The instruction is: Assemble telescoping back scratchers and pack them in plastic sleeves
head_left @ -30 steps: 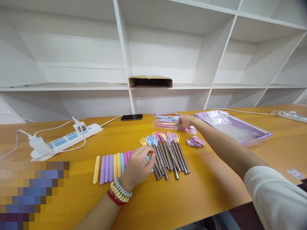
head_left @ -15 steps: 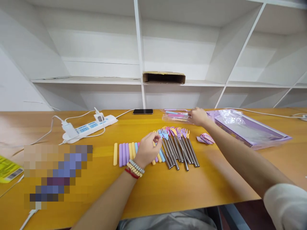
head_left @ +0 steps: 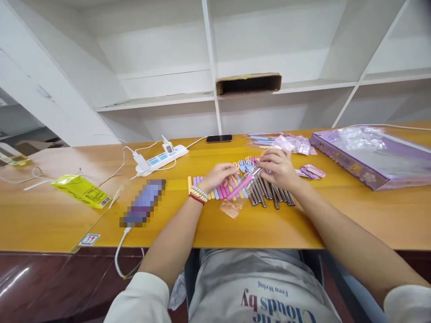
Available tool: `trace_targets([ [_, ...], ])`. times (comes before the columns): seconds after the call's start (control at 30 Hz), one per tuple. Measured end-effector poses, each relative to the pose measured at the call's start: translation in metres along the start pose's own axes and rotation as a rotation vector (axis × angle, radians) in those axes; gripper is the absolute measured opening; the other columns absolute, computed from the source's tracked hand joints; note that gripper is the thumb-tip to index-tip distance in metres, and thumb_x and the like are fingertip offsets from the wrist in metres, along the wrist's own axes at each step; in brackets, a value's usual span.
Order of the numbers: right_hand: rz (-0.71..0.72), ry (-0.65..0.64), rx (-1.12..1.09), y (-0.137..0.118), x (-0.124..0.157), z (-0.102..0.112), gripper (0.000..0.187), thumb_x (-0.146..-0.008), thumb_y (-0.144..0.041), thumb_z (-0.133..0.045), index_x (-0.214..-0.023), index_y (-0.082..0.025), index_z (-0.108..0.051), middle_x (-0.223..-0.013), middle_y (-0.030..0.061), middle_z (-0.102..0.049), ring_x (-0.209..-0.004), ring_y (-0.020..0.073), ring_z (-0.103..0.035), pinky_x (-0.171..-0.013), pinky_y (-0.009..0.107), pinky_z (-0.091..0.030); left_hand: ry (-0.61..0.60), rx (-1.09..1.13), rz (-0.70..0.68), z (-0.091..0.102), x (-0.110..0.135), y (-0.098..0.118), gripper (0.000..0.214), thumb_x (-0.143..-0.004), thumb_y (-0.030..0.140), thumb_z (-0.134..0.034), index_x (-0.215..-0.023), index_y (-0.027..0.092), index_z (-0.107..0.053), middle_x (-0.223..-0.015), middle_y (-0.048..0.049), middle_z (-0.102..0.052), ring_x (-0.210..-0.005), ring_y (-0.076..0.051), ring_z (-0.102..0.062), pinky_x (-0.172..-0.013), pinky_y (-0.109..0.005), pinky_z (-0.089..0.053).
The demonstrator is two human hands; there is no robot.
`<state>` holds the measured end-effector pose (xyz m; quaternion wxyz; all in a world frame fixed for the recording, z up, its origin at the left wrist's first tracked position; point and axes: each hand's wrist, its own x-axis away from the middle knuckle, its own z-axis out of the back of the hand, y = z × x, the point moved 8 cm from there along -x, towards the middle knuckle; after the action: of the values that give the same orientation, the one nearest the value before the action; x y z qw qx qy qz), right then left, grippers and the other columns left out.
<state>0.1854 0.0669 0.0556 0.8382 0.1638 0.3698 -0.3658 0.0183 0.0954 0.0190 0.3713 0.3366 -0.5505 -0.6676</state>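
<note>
In my right hand (head_left: 278, 168), fingers closed, is a back scratcher with a pink handle (head_left: 237, 187) in a clear plastic sleeve. It slants down to the left, and a crinkled end of the sleeve (head_left: 231, 208) hangs below. My left hand (head_left: 218, 176), wearing beaded bracelets, hovers just left of it with bent fingers apart and seems to hold nothing. Beneath both hands lies a row of back scratchers with yellow, purple, blue and pink handles (head_left: 197, 180). Their metal shafts (head_left: 276, 195) and small claw heads (head_left: 245, 165) show at the right, partly hidden by my right hand.
Wrapped back scratchers (head_left: 266, 139) lie at the back, near a black phone (head_left: 218, 138). Small pink cards (head_left: 311, 171) and a purple box (head_left: 353, 157) are at right. A power strip (head_left: 163, 159), a blurred-out device (head_left: 143, 204) and a yellow packet (head_left: 82, 190) lie left.
My right hand has come back from the wrapped pile toward me, now with a wrapped pink back scratcher. My left hand stays over the row. The view has tilted down and turned left.
</note>
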Motion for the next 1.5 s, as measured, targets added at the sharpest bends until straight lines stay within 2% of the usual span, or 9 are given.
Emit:
trace_targets([
  [0.13, -0.063, 0.028, -0.015, -0.011, -0.003, 0.003, 0.020, -0.079, -0.024, -0.055, -0.094, -0.028, -0.067, -0.102, 0.0033, -0.063, -0.113, 0.0256, -0.045, -0.095, 0.045, -0.026, -0.282, -0.078, 0.017, -0.047, 0.010, 0.003, 0.027, -0.073, 0.041, -0.065, -0.078, 0.015, -0.061, -0.062, -0.0010, -0.059, -0.045, -0.008, -0.049, -0.041, -0.020, -0.034],
  [0.33, -0.326, 0.175, -0.037, 0.001, -0.003, 0.017, 0.042, -0.076, -0.025, -0.053, -0.117, -0.018, -0.053, -0.123, 0.0134, -0.051, -0.115, 0.0289, -0.044, -0.093, 0.045, -0.035, 0.120, 0.166, -0.075, -0.021, -0.001, 0.002, 0.029, -0.070, 0.040, -0.069, -0.077, 0.014, -0.059, -0.057, 0.0028, -0.053, -0.042, -0.005, -0.043, -0.040, -0.017, -0.032],
  [0.5, -0.189, -0.264, -0.468, -0.020, 0.001, -0.024, 0.014, -0.080, -0.024, -0.050, -0.077, -0.017, -0.062, -0.066, 0.0013, -0.061, -0.059, 0.0120, -0.052, -0.062, 0.025, -0.042, 0.316, 0.532, -0.168, -0.002, -0.004, -0.001, 0.031, -0.068, 0.035, -0.073, -0.087, 0.015, -0.060, -0.068, 0.0033, -0.053, -0.057, -0.005, -0.051, -0.056, -0.017, -0.045],
  [0.63, -0.198, -0.430, -0.693, -0.039, 0.006, -0.040, 0.022, -0.082, -0.032, -0.052, -0.071, -0.016, -0.063, -0.057, -0.0017, -0.056, -0.051, 0.0084, -0.046, -0.053, 0.021, -0.037, 0.346, 0.569, -0.184, 0.002, -0.004, -0.002, 0.034, -0.069, 0.035, -0.072, -0.094, 0.016, -0.059, -0.072, 0.0031, -0.053, -0.060, -0.006, -0.052, -0.059, -0.021, -0.049],
  [0.83, -0.388, -0.316, -0.893, -0.032, 0.007, -0.045, 0.033, -0.084, -0.046, -0.051, -0.074, -0.016, -0.061, -0.060, -0.0007, -0.052, -0.054, 0.0094, -0.044, -0.052, 0.022, -0.036, 0.349, 0.575, -0.221, 0.007, -0.004, 0.000, 0.029, -0.068, 0.031, -0.073, -0.088, 0.015, -0.059, -0.078, 0.0010, -0.057, -0.068, -0.008, -0.056, -0.063, -0.022, -0.051],
  [1.0, -0.477, -0.108, -0.939, -0.017, 0.009, -0.040, 0.035, -0.085, -0.048, -0.050, -0.104, -0.020, -0.057, -0.084, 0.0036, -0.062, -0.073, 0.0142, -0.057, -0.065, 0.027, -0.046, 0.385, 0.552, -0.195, 0.007, -0.003, -0.001, 0.031, -0.068, 0.030, -0.073, -0.086, 0.013, -0.054, -0.076, 0.0005, -0.058, -0.067, -0.009, -0.058, -0.063, -0.024, -0.052],
  [1.13, -0.415, -0.012, -0.770, -0.014, 0.006, -0.028, 0.037, -0.085, -0.044, -0.051, -0.115, -0.022, -0.054, -0.095, 0.0057, -0.061, -0.076, 0.0148, -0.056, -0.067, 0.029, -0.046, 0.419, 0.523, -0.192, 0.006, -0.001, -0.001, 0.034, -0.069, 0.026, -0.072, -0.090, 0.015, -0.048, -0.076, 0.0004, -0.061, -0.068, -0.012, -0.061, -0.063, -0.028, -0.053],
  [1.33, -0.238, -0.126, -0.487, -0.026, 0.001, -0.026, 0.029, -0.084, -0.035, -0.053, -0.109, -0.020, -0.057, -0.088, 0.0056, -0.062, -0.071, 0.0151, -0.054, -0.068, 0.031, -0.045, 0.429, 0.565, -0.174, 0.005, 0.000, -0.004, 0.044, -0.072, 0.017, -0.069, -0.105, 0.019, -0.040, -0.086, -0.0034, -0.067, -0.078, -0.014, -0.065, -0.074, -0.032, -0.054],
  [1.5, -0.253, -0.102, -0.493, -0.026, 0.003, -0.023, 0.073, -0.071, -0.048, -0.068, -0.131, -0.019, -0.039, -0.107, 0.0109, -0.059, -0.083, 0.0198, -0.057, -0.073, 0.035, -0.047, 0.396, 0.584, -0.129, 0.001, -0.001, -0.006, 0.045, -0.074, 0.014, -0.065, -0.109, 0.020, -0.037, -0.092, -0.0055, -0.067, -0.078, -0.017, -0.067, -0.076, -0.037, -0.054],
])
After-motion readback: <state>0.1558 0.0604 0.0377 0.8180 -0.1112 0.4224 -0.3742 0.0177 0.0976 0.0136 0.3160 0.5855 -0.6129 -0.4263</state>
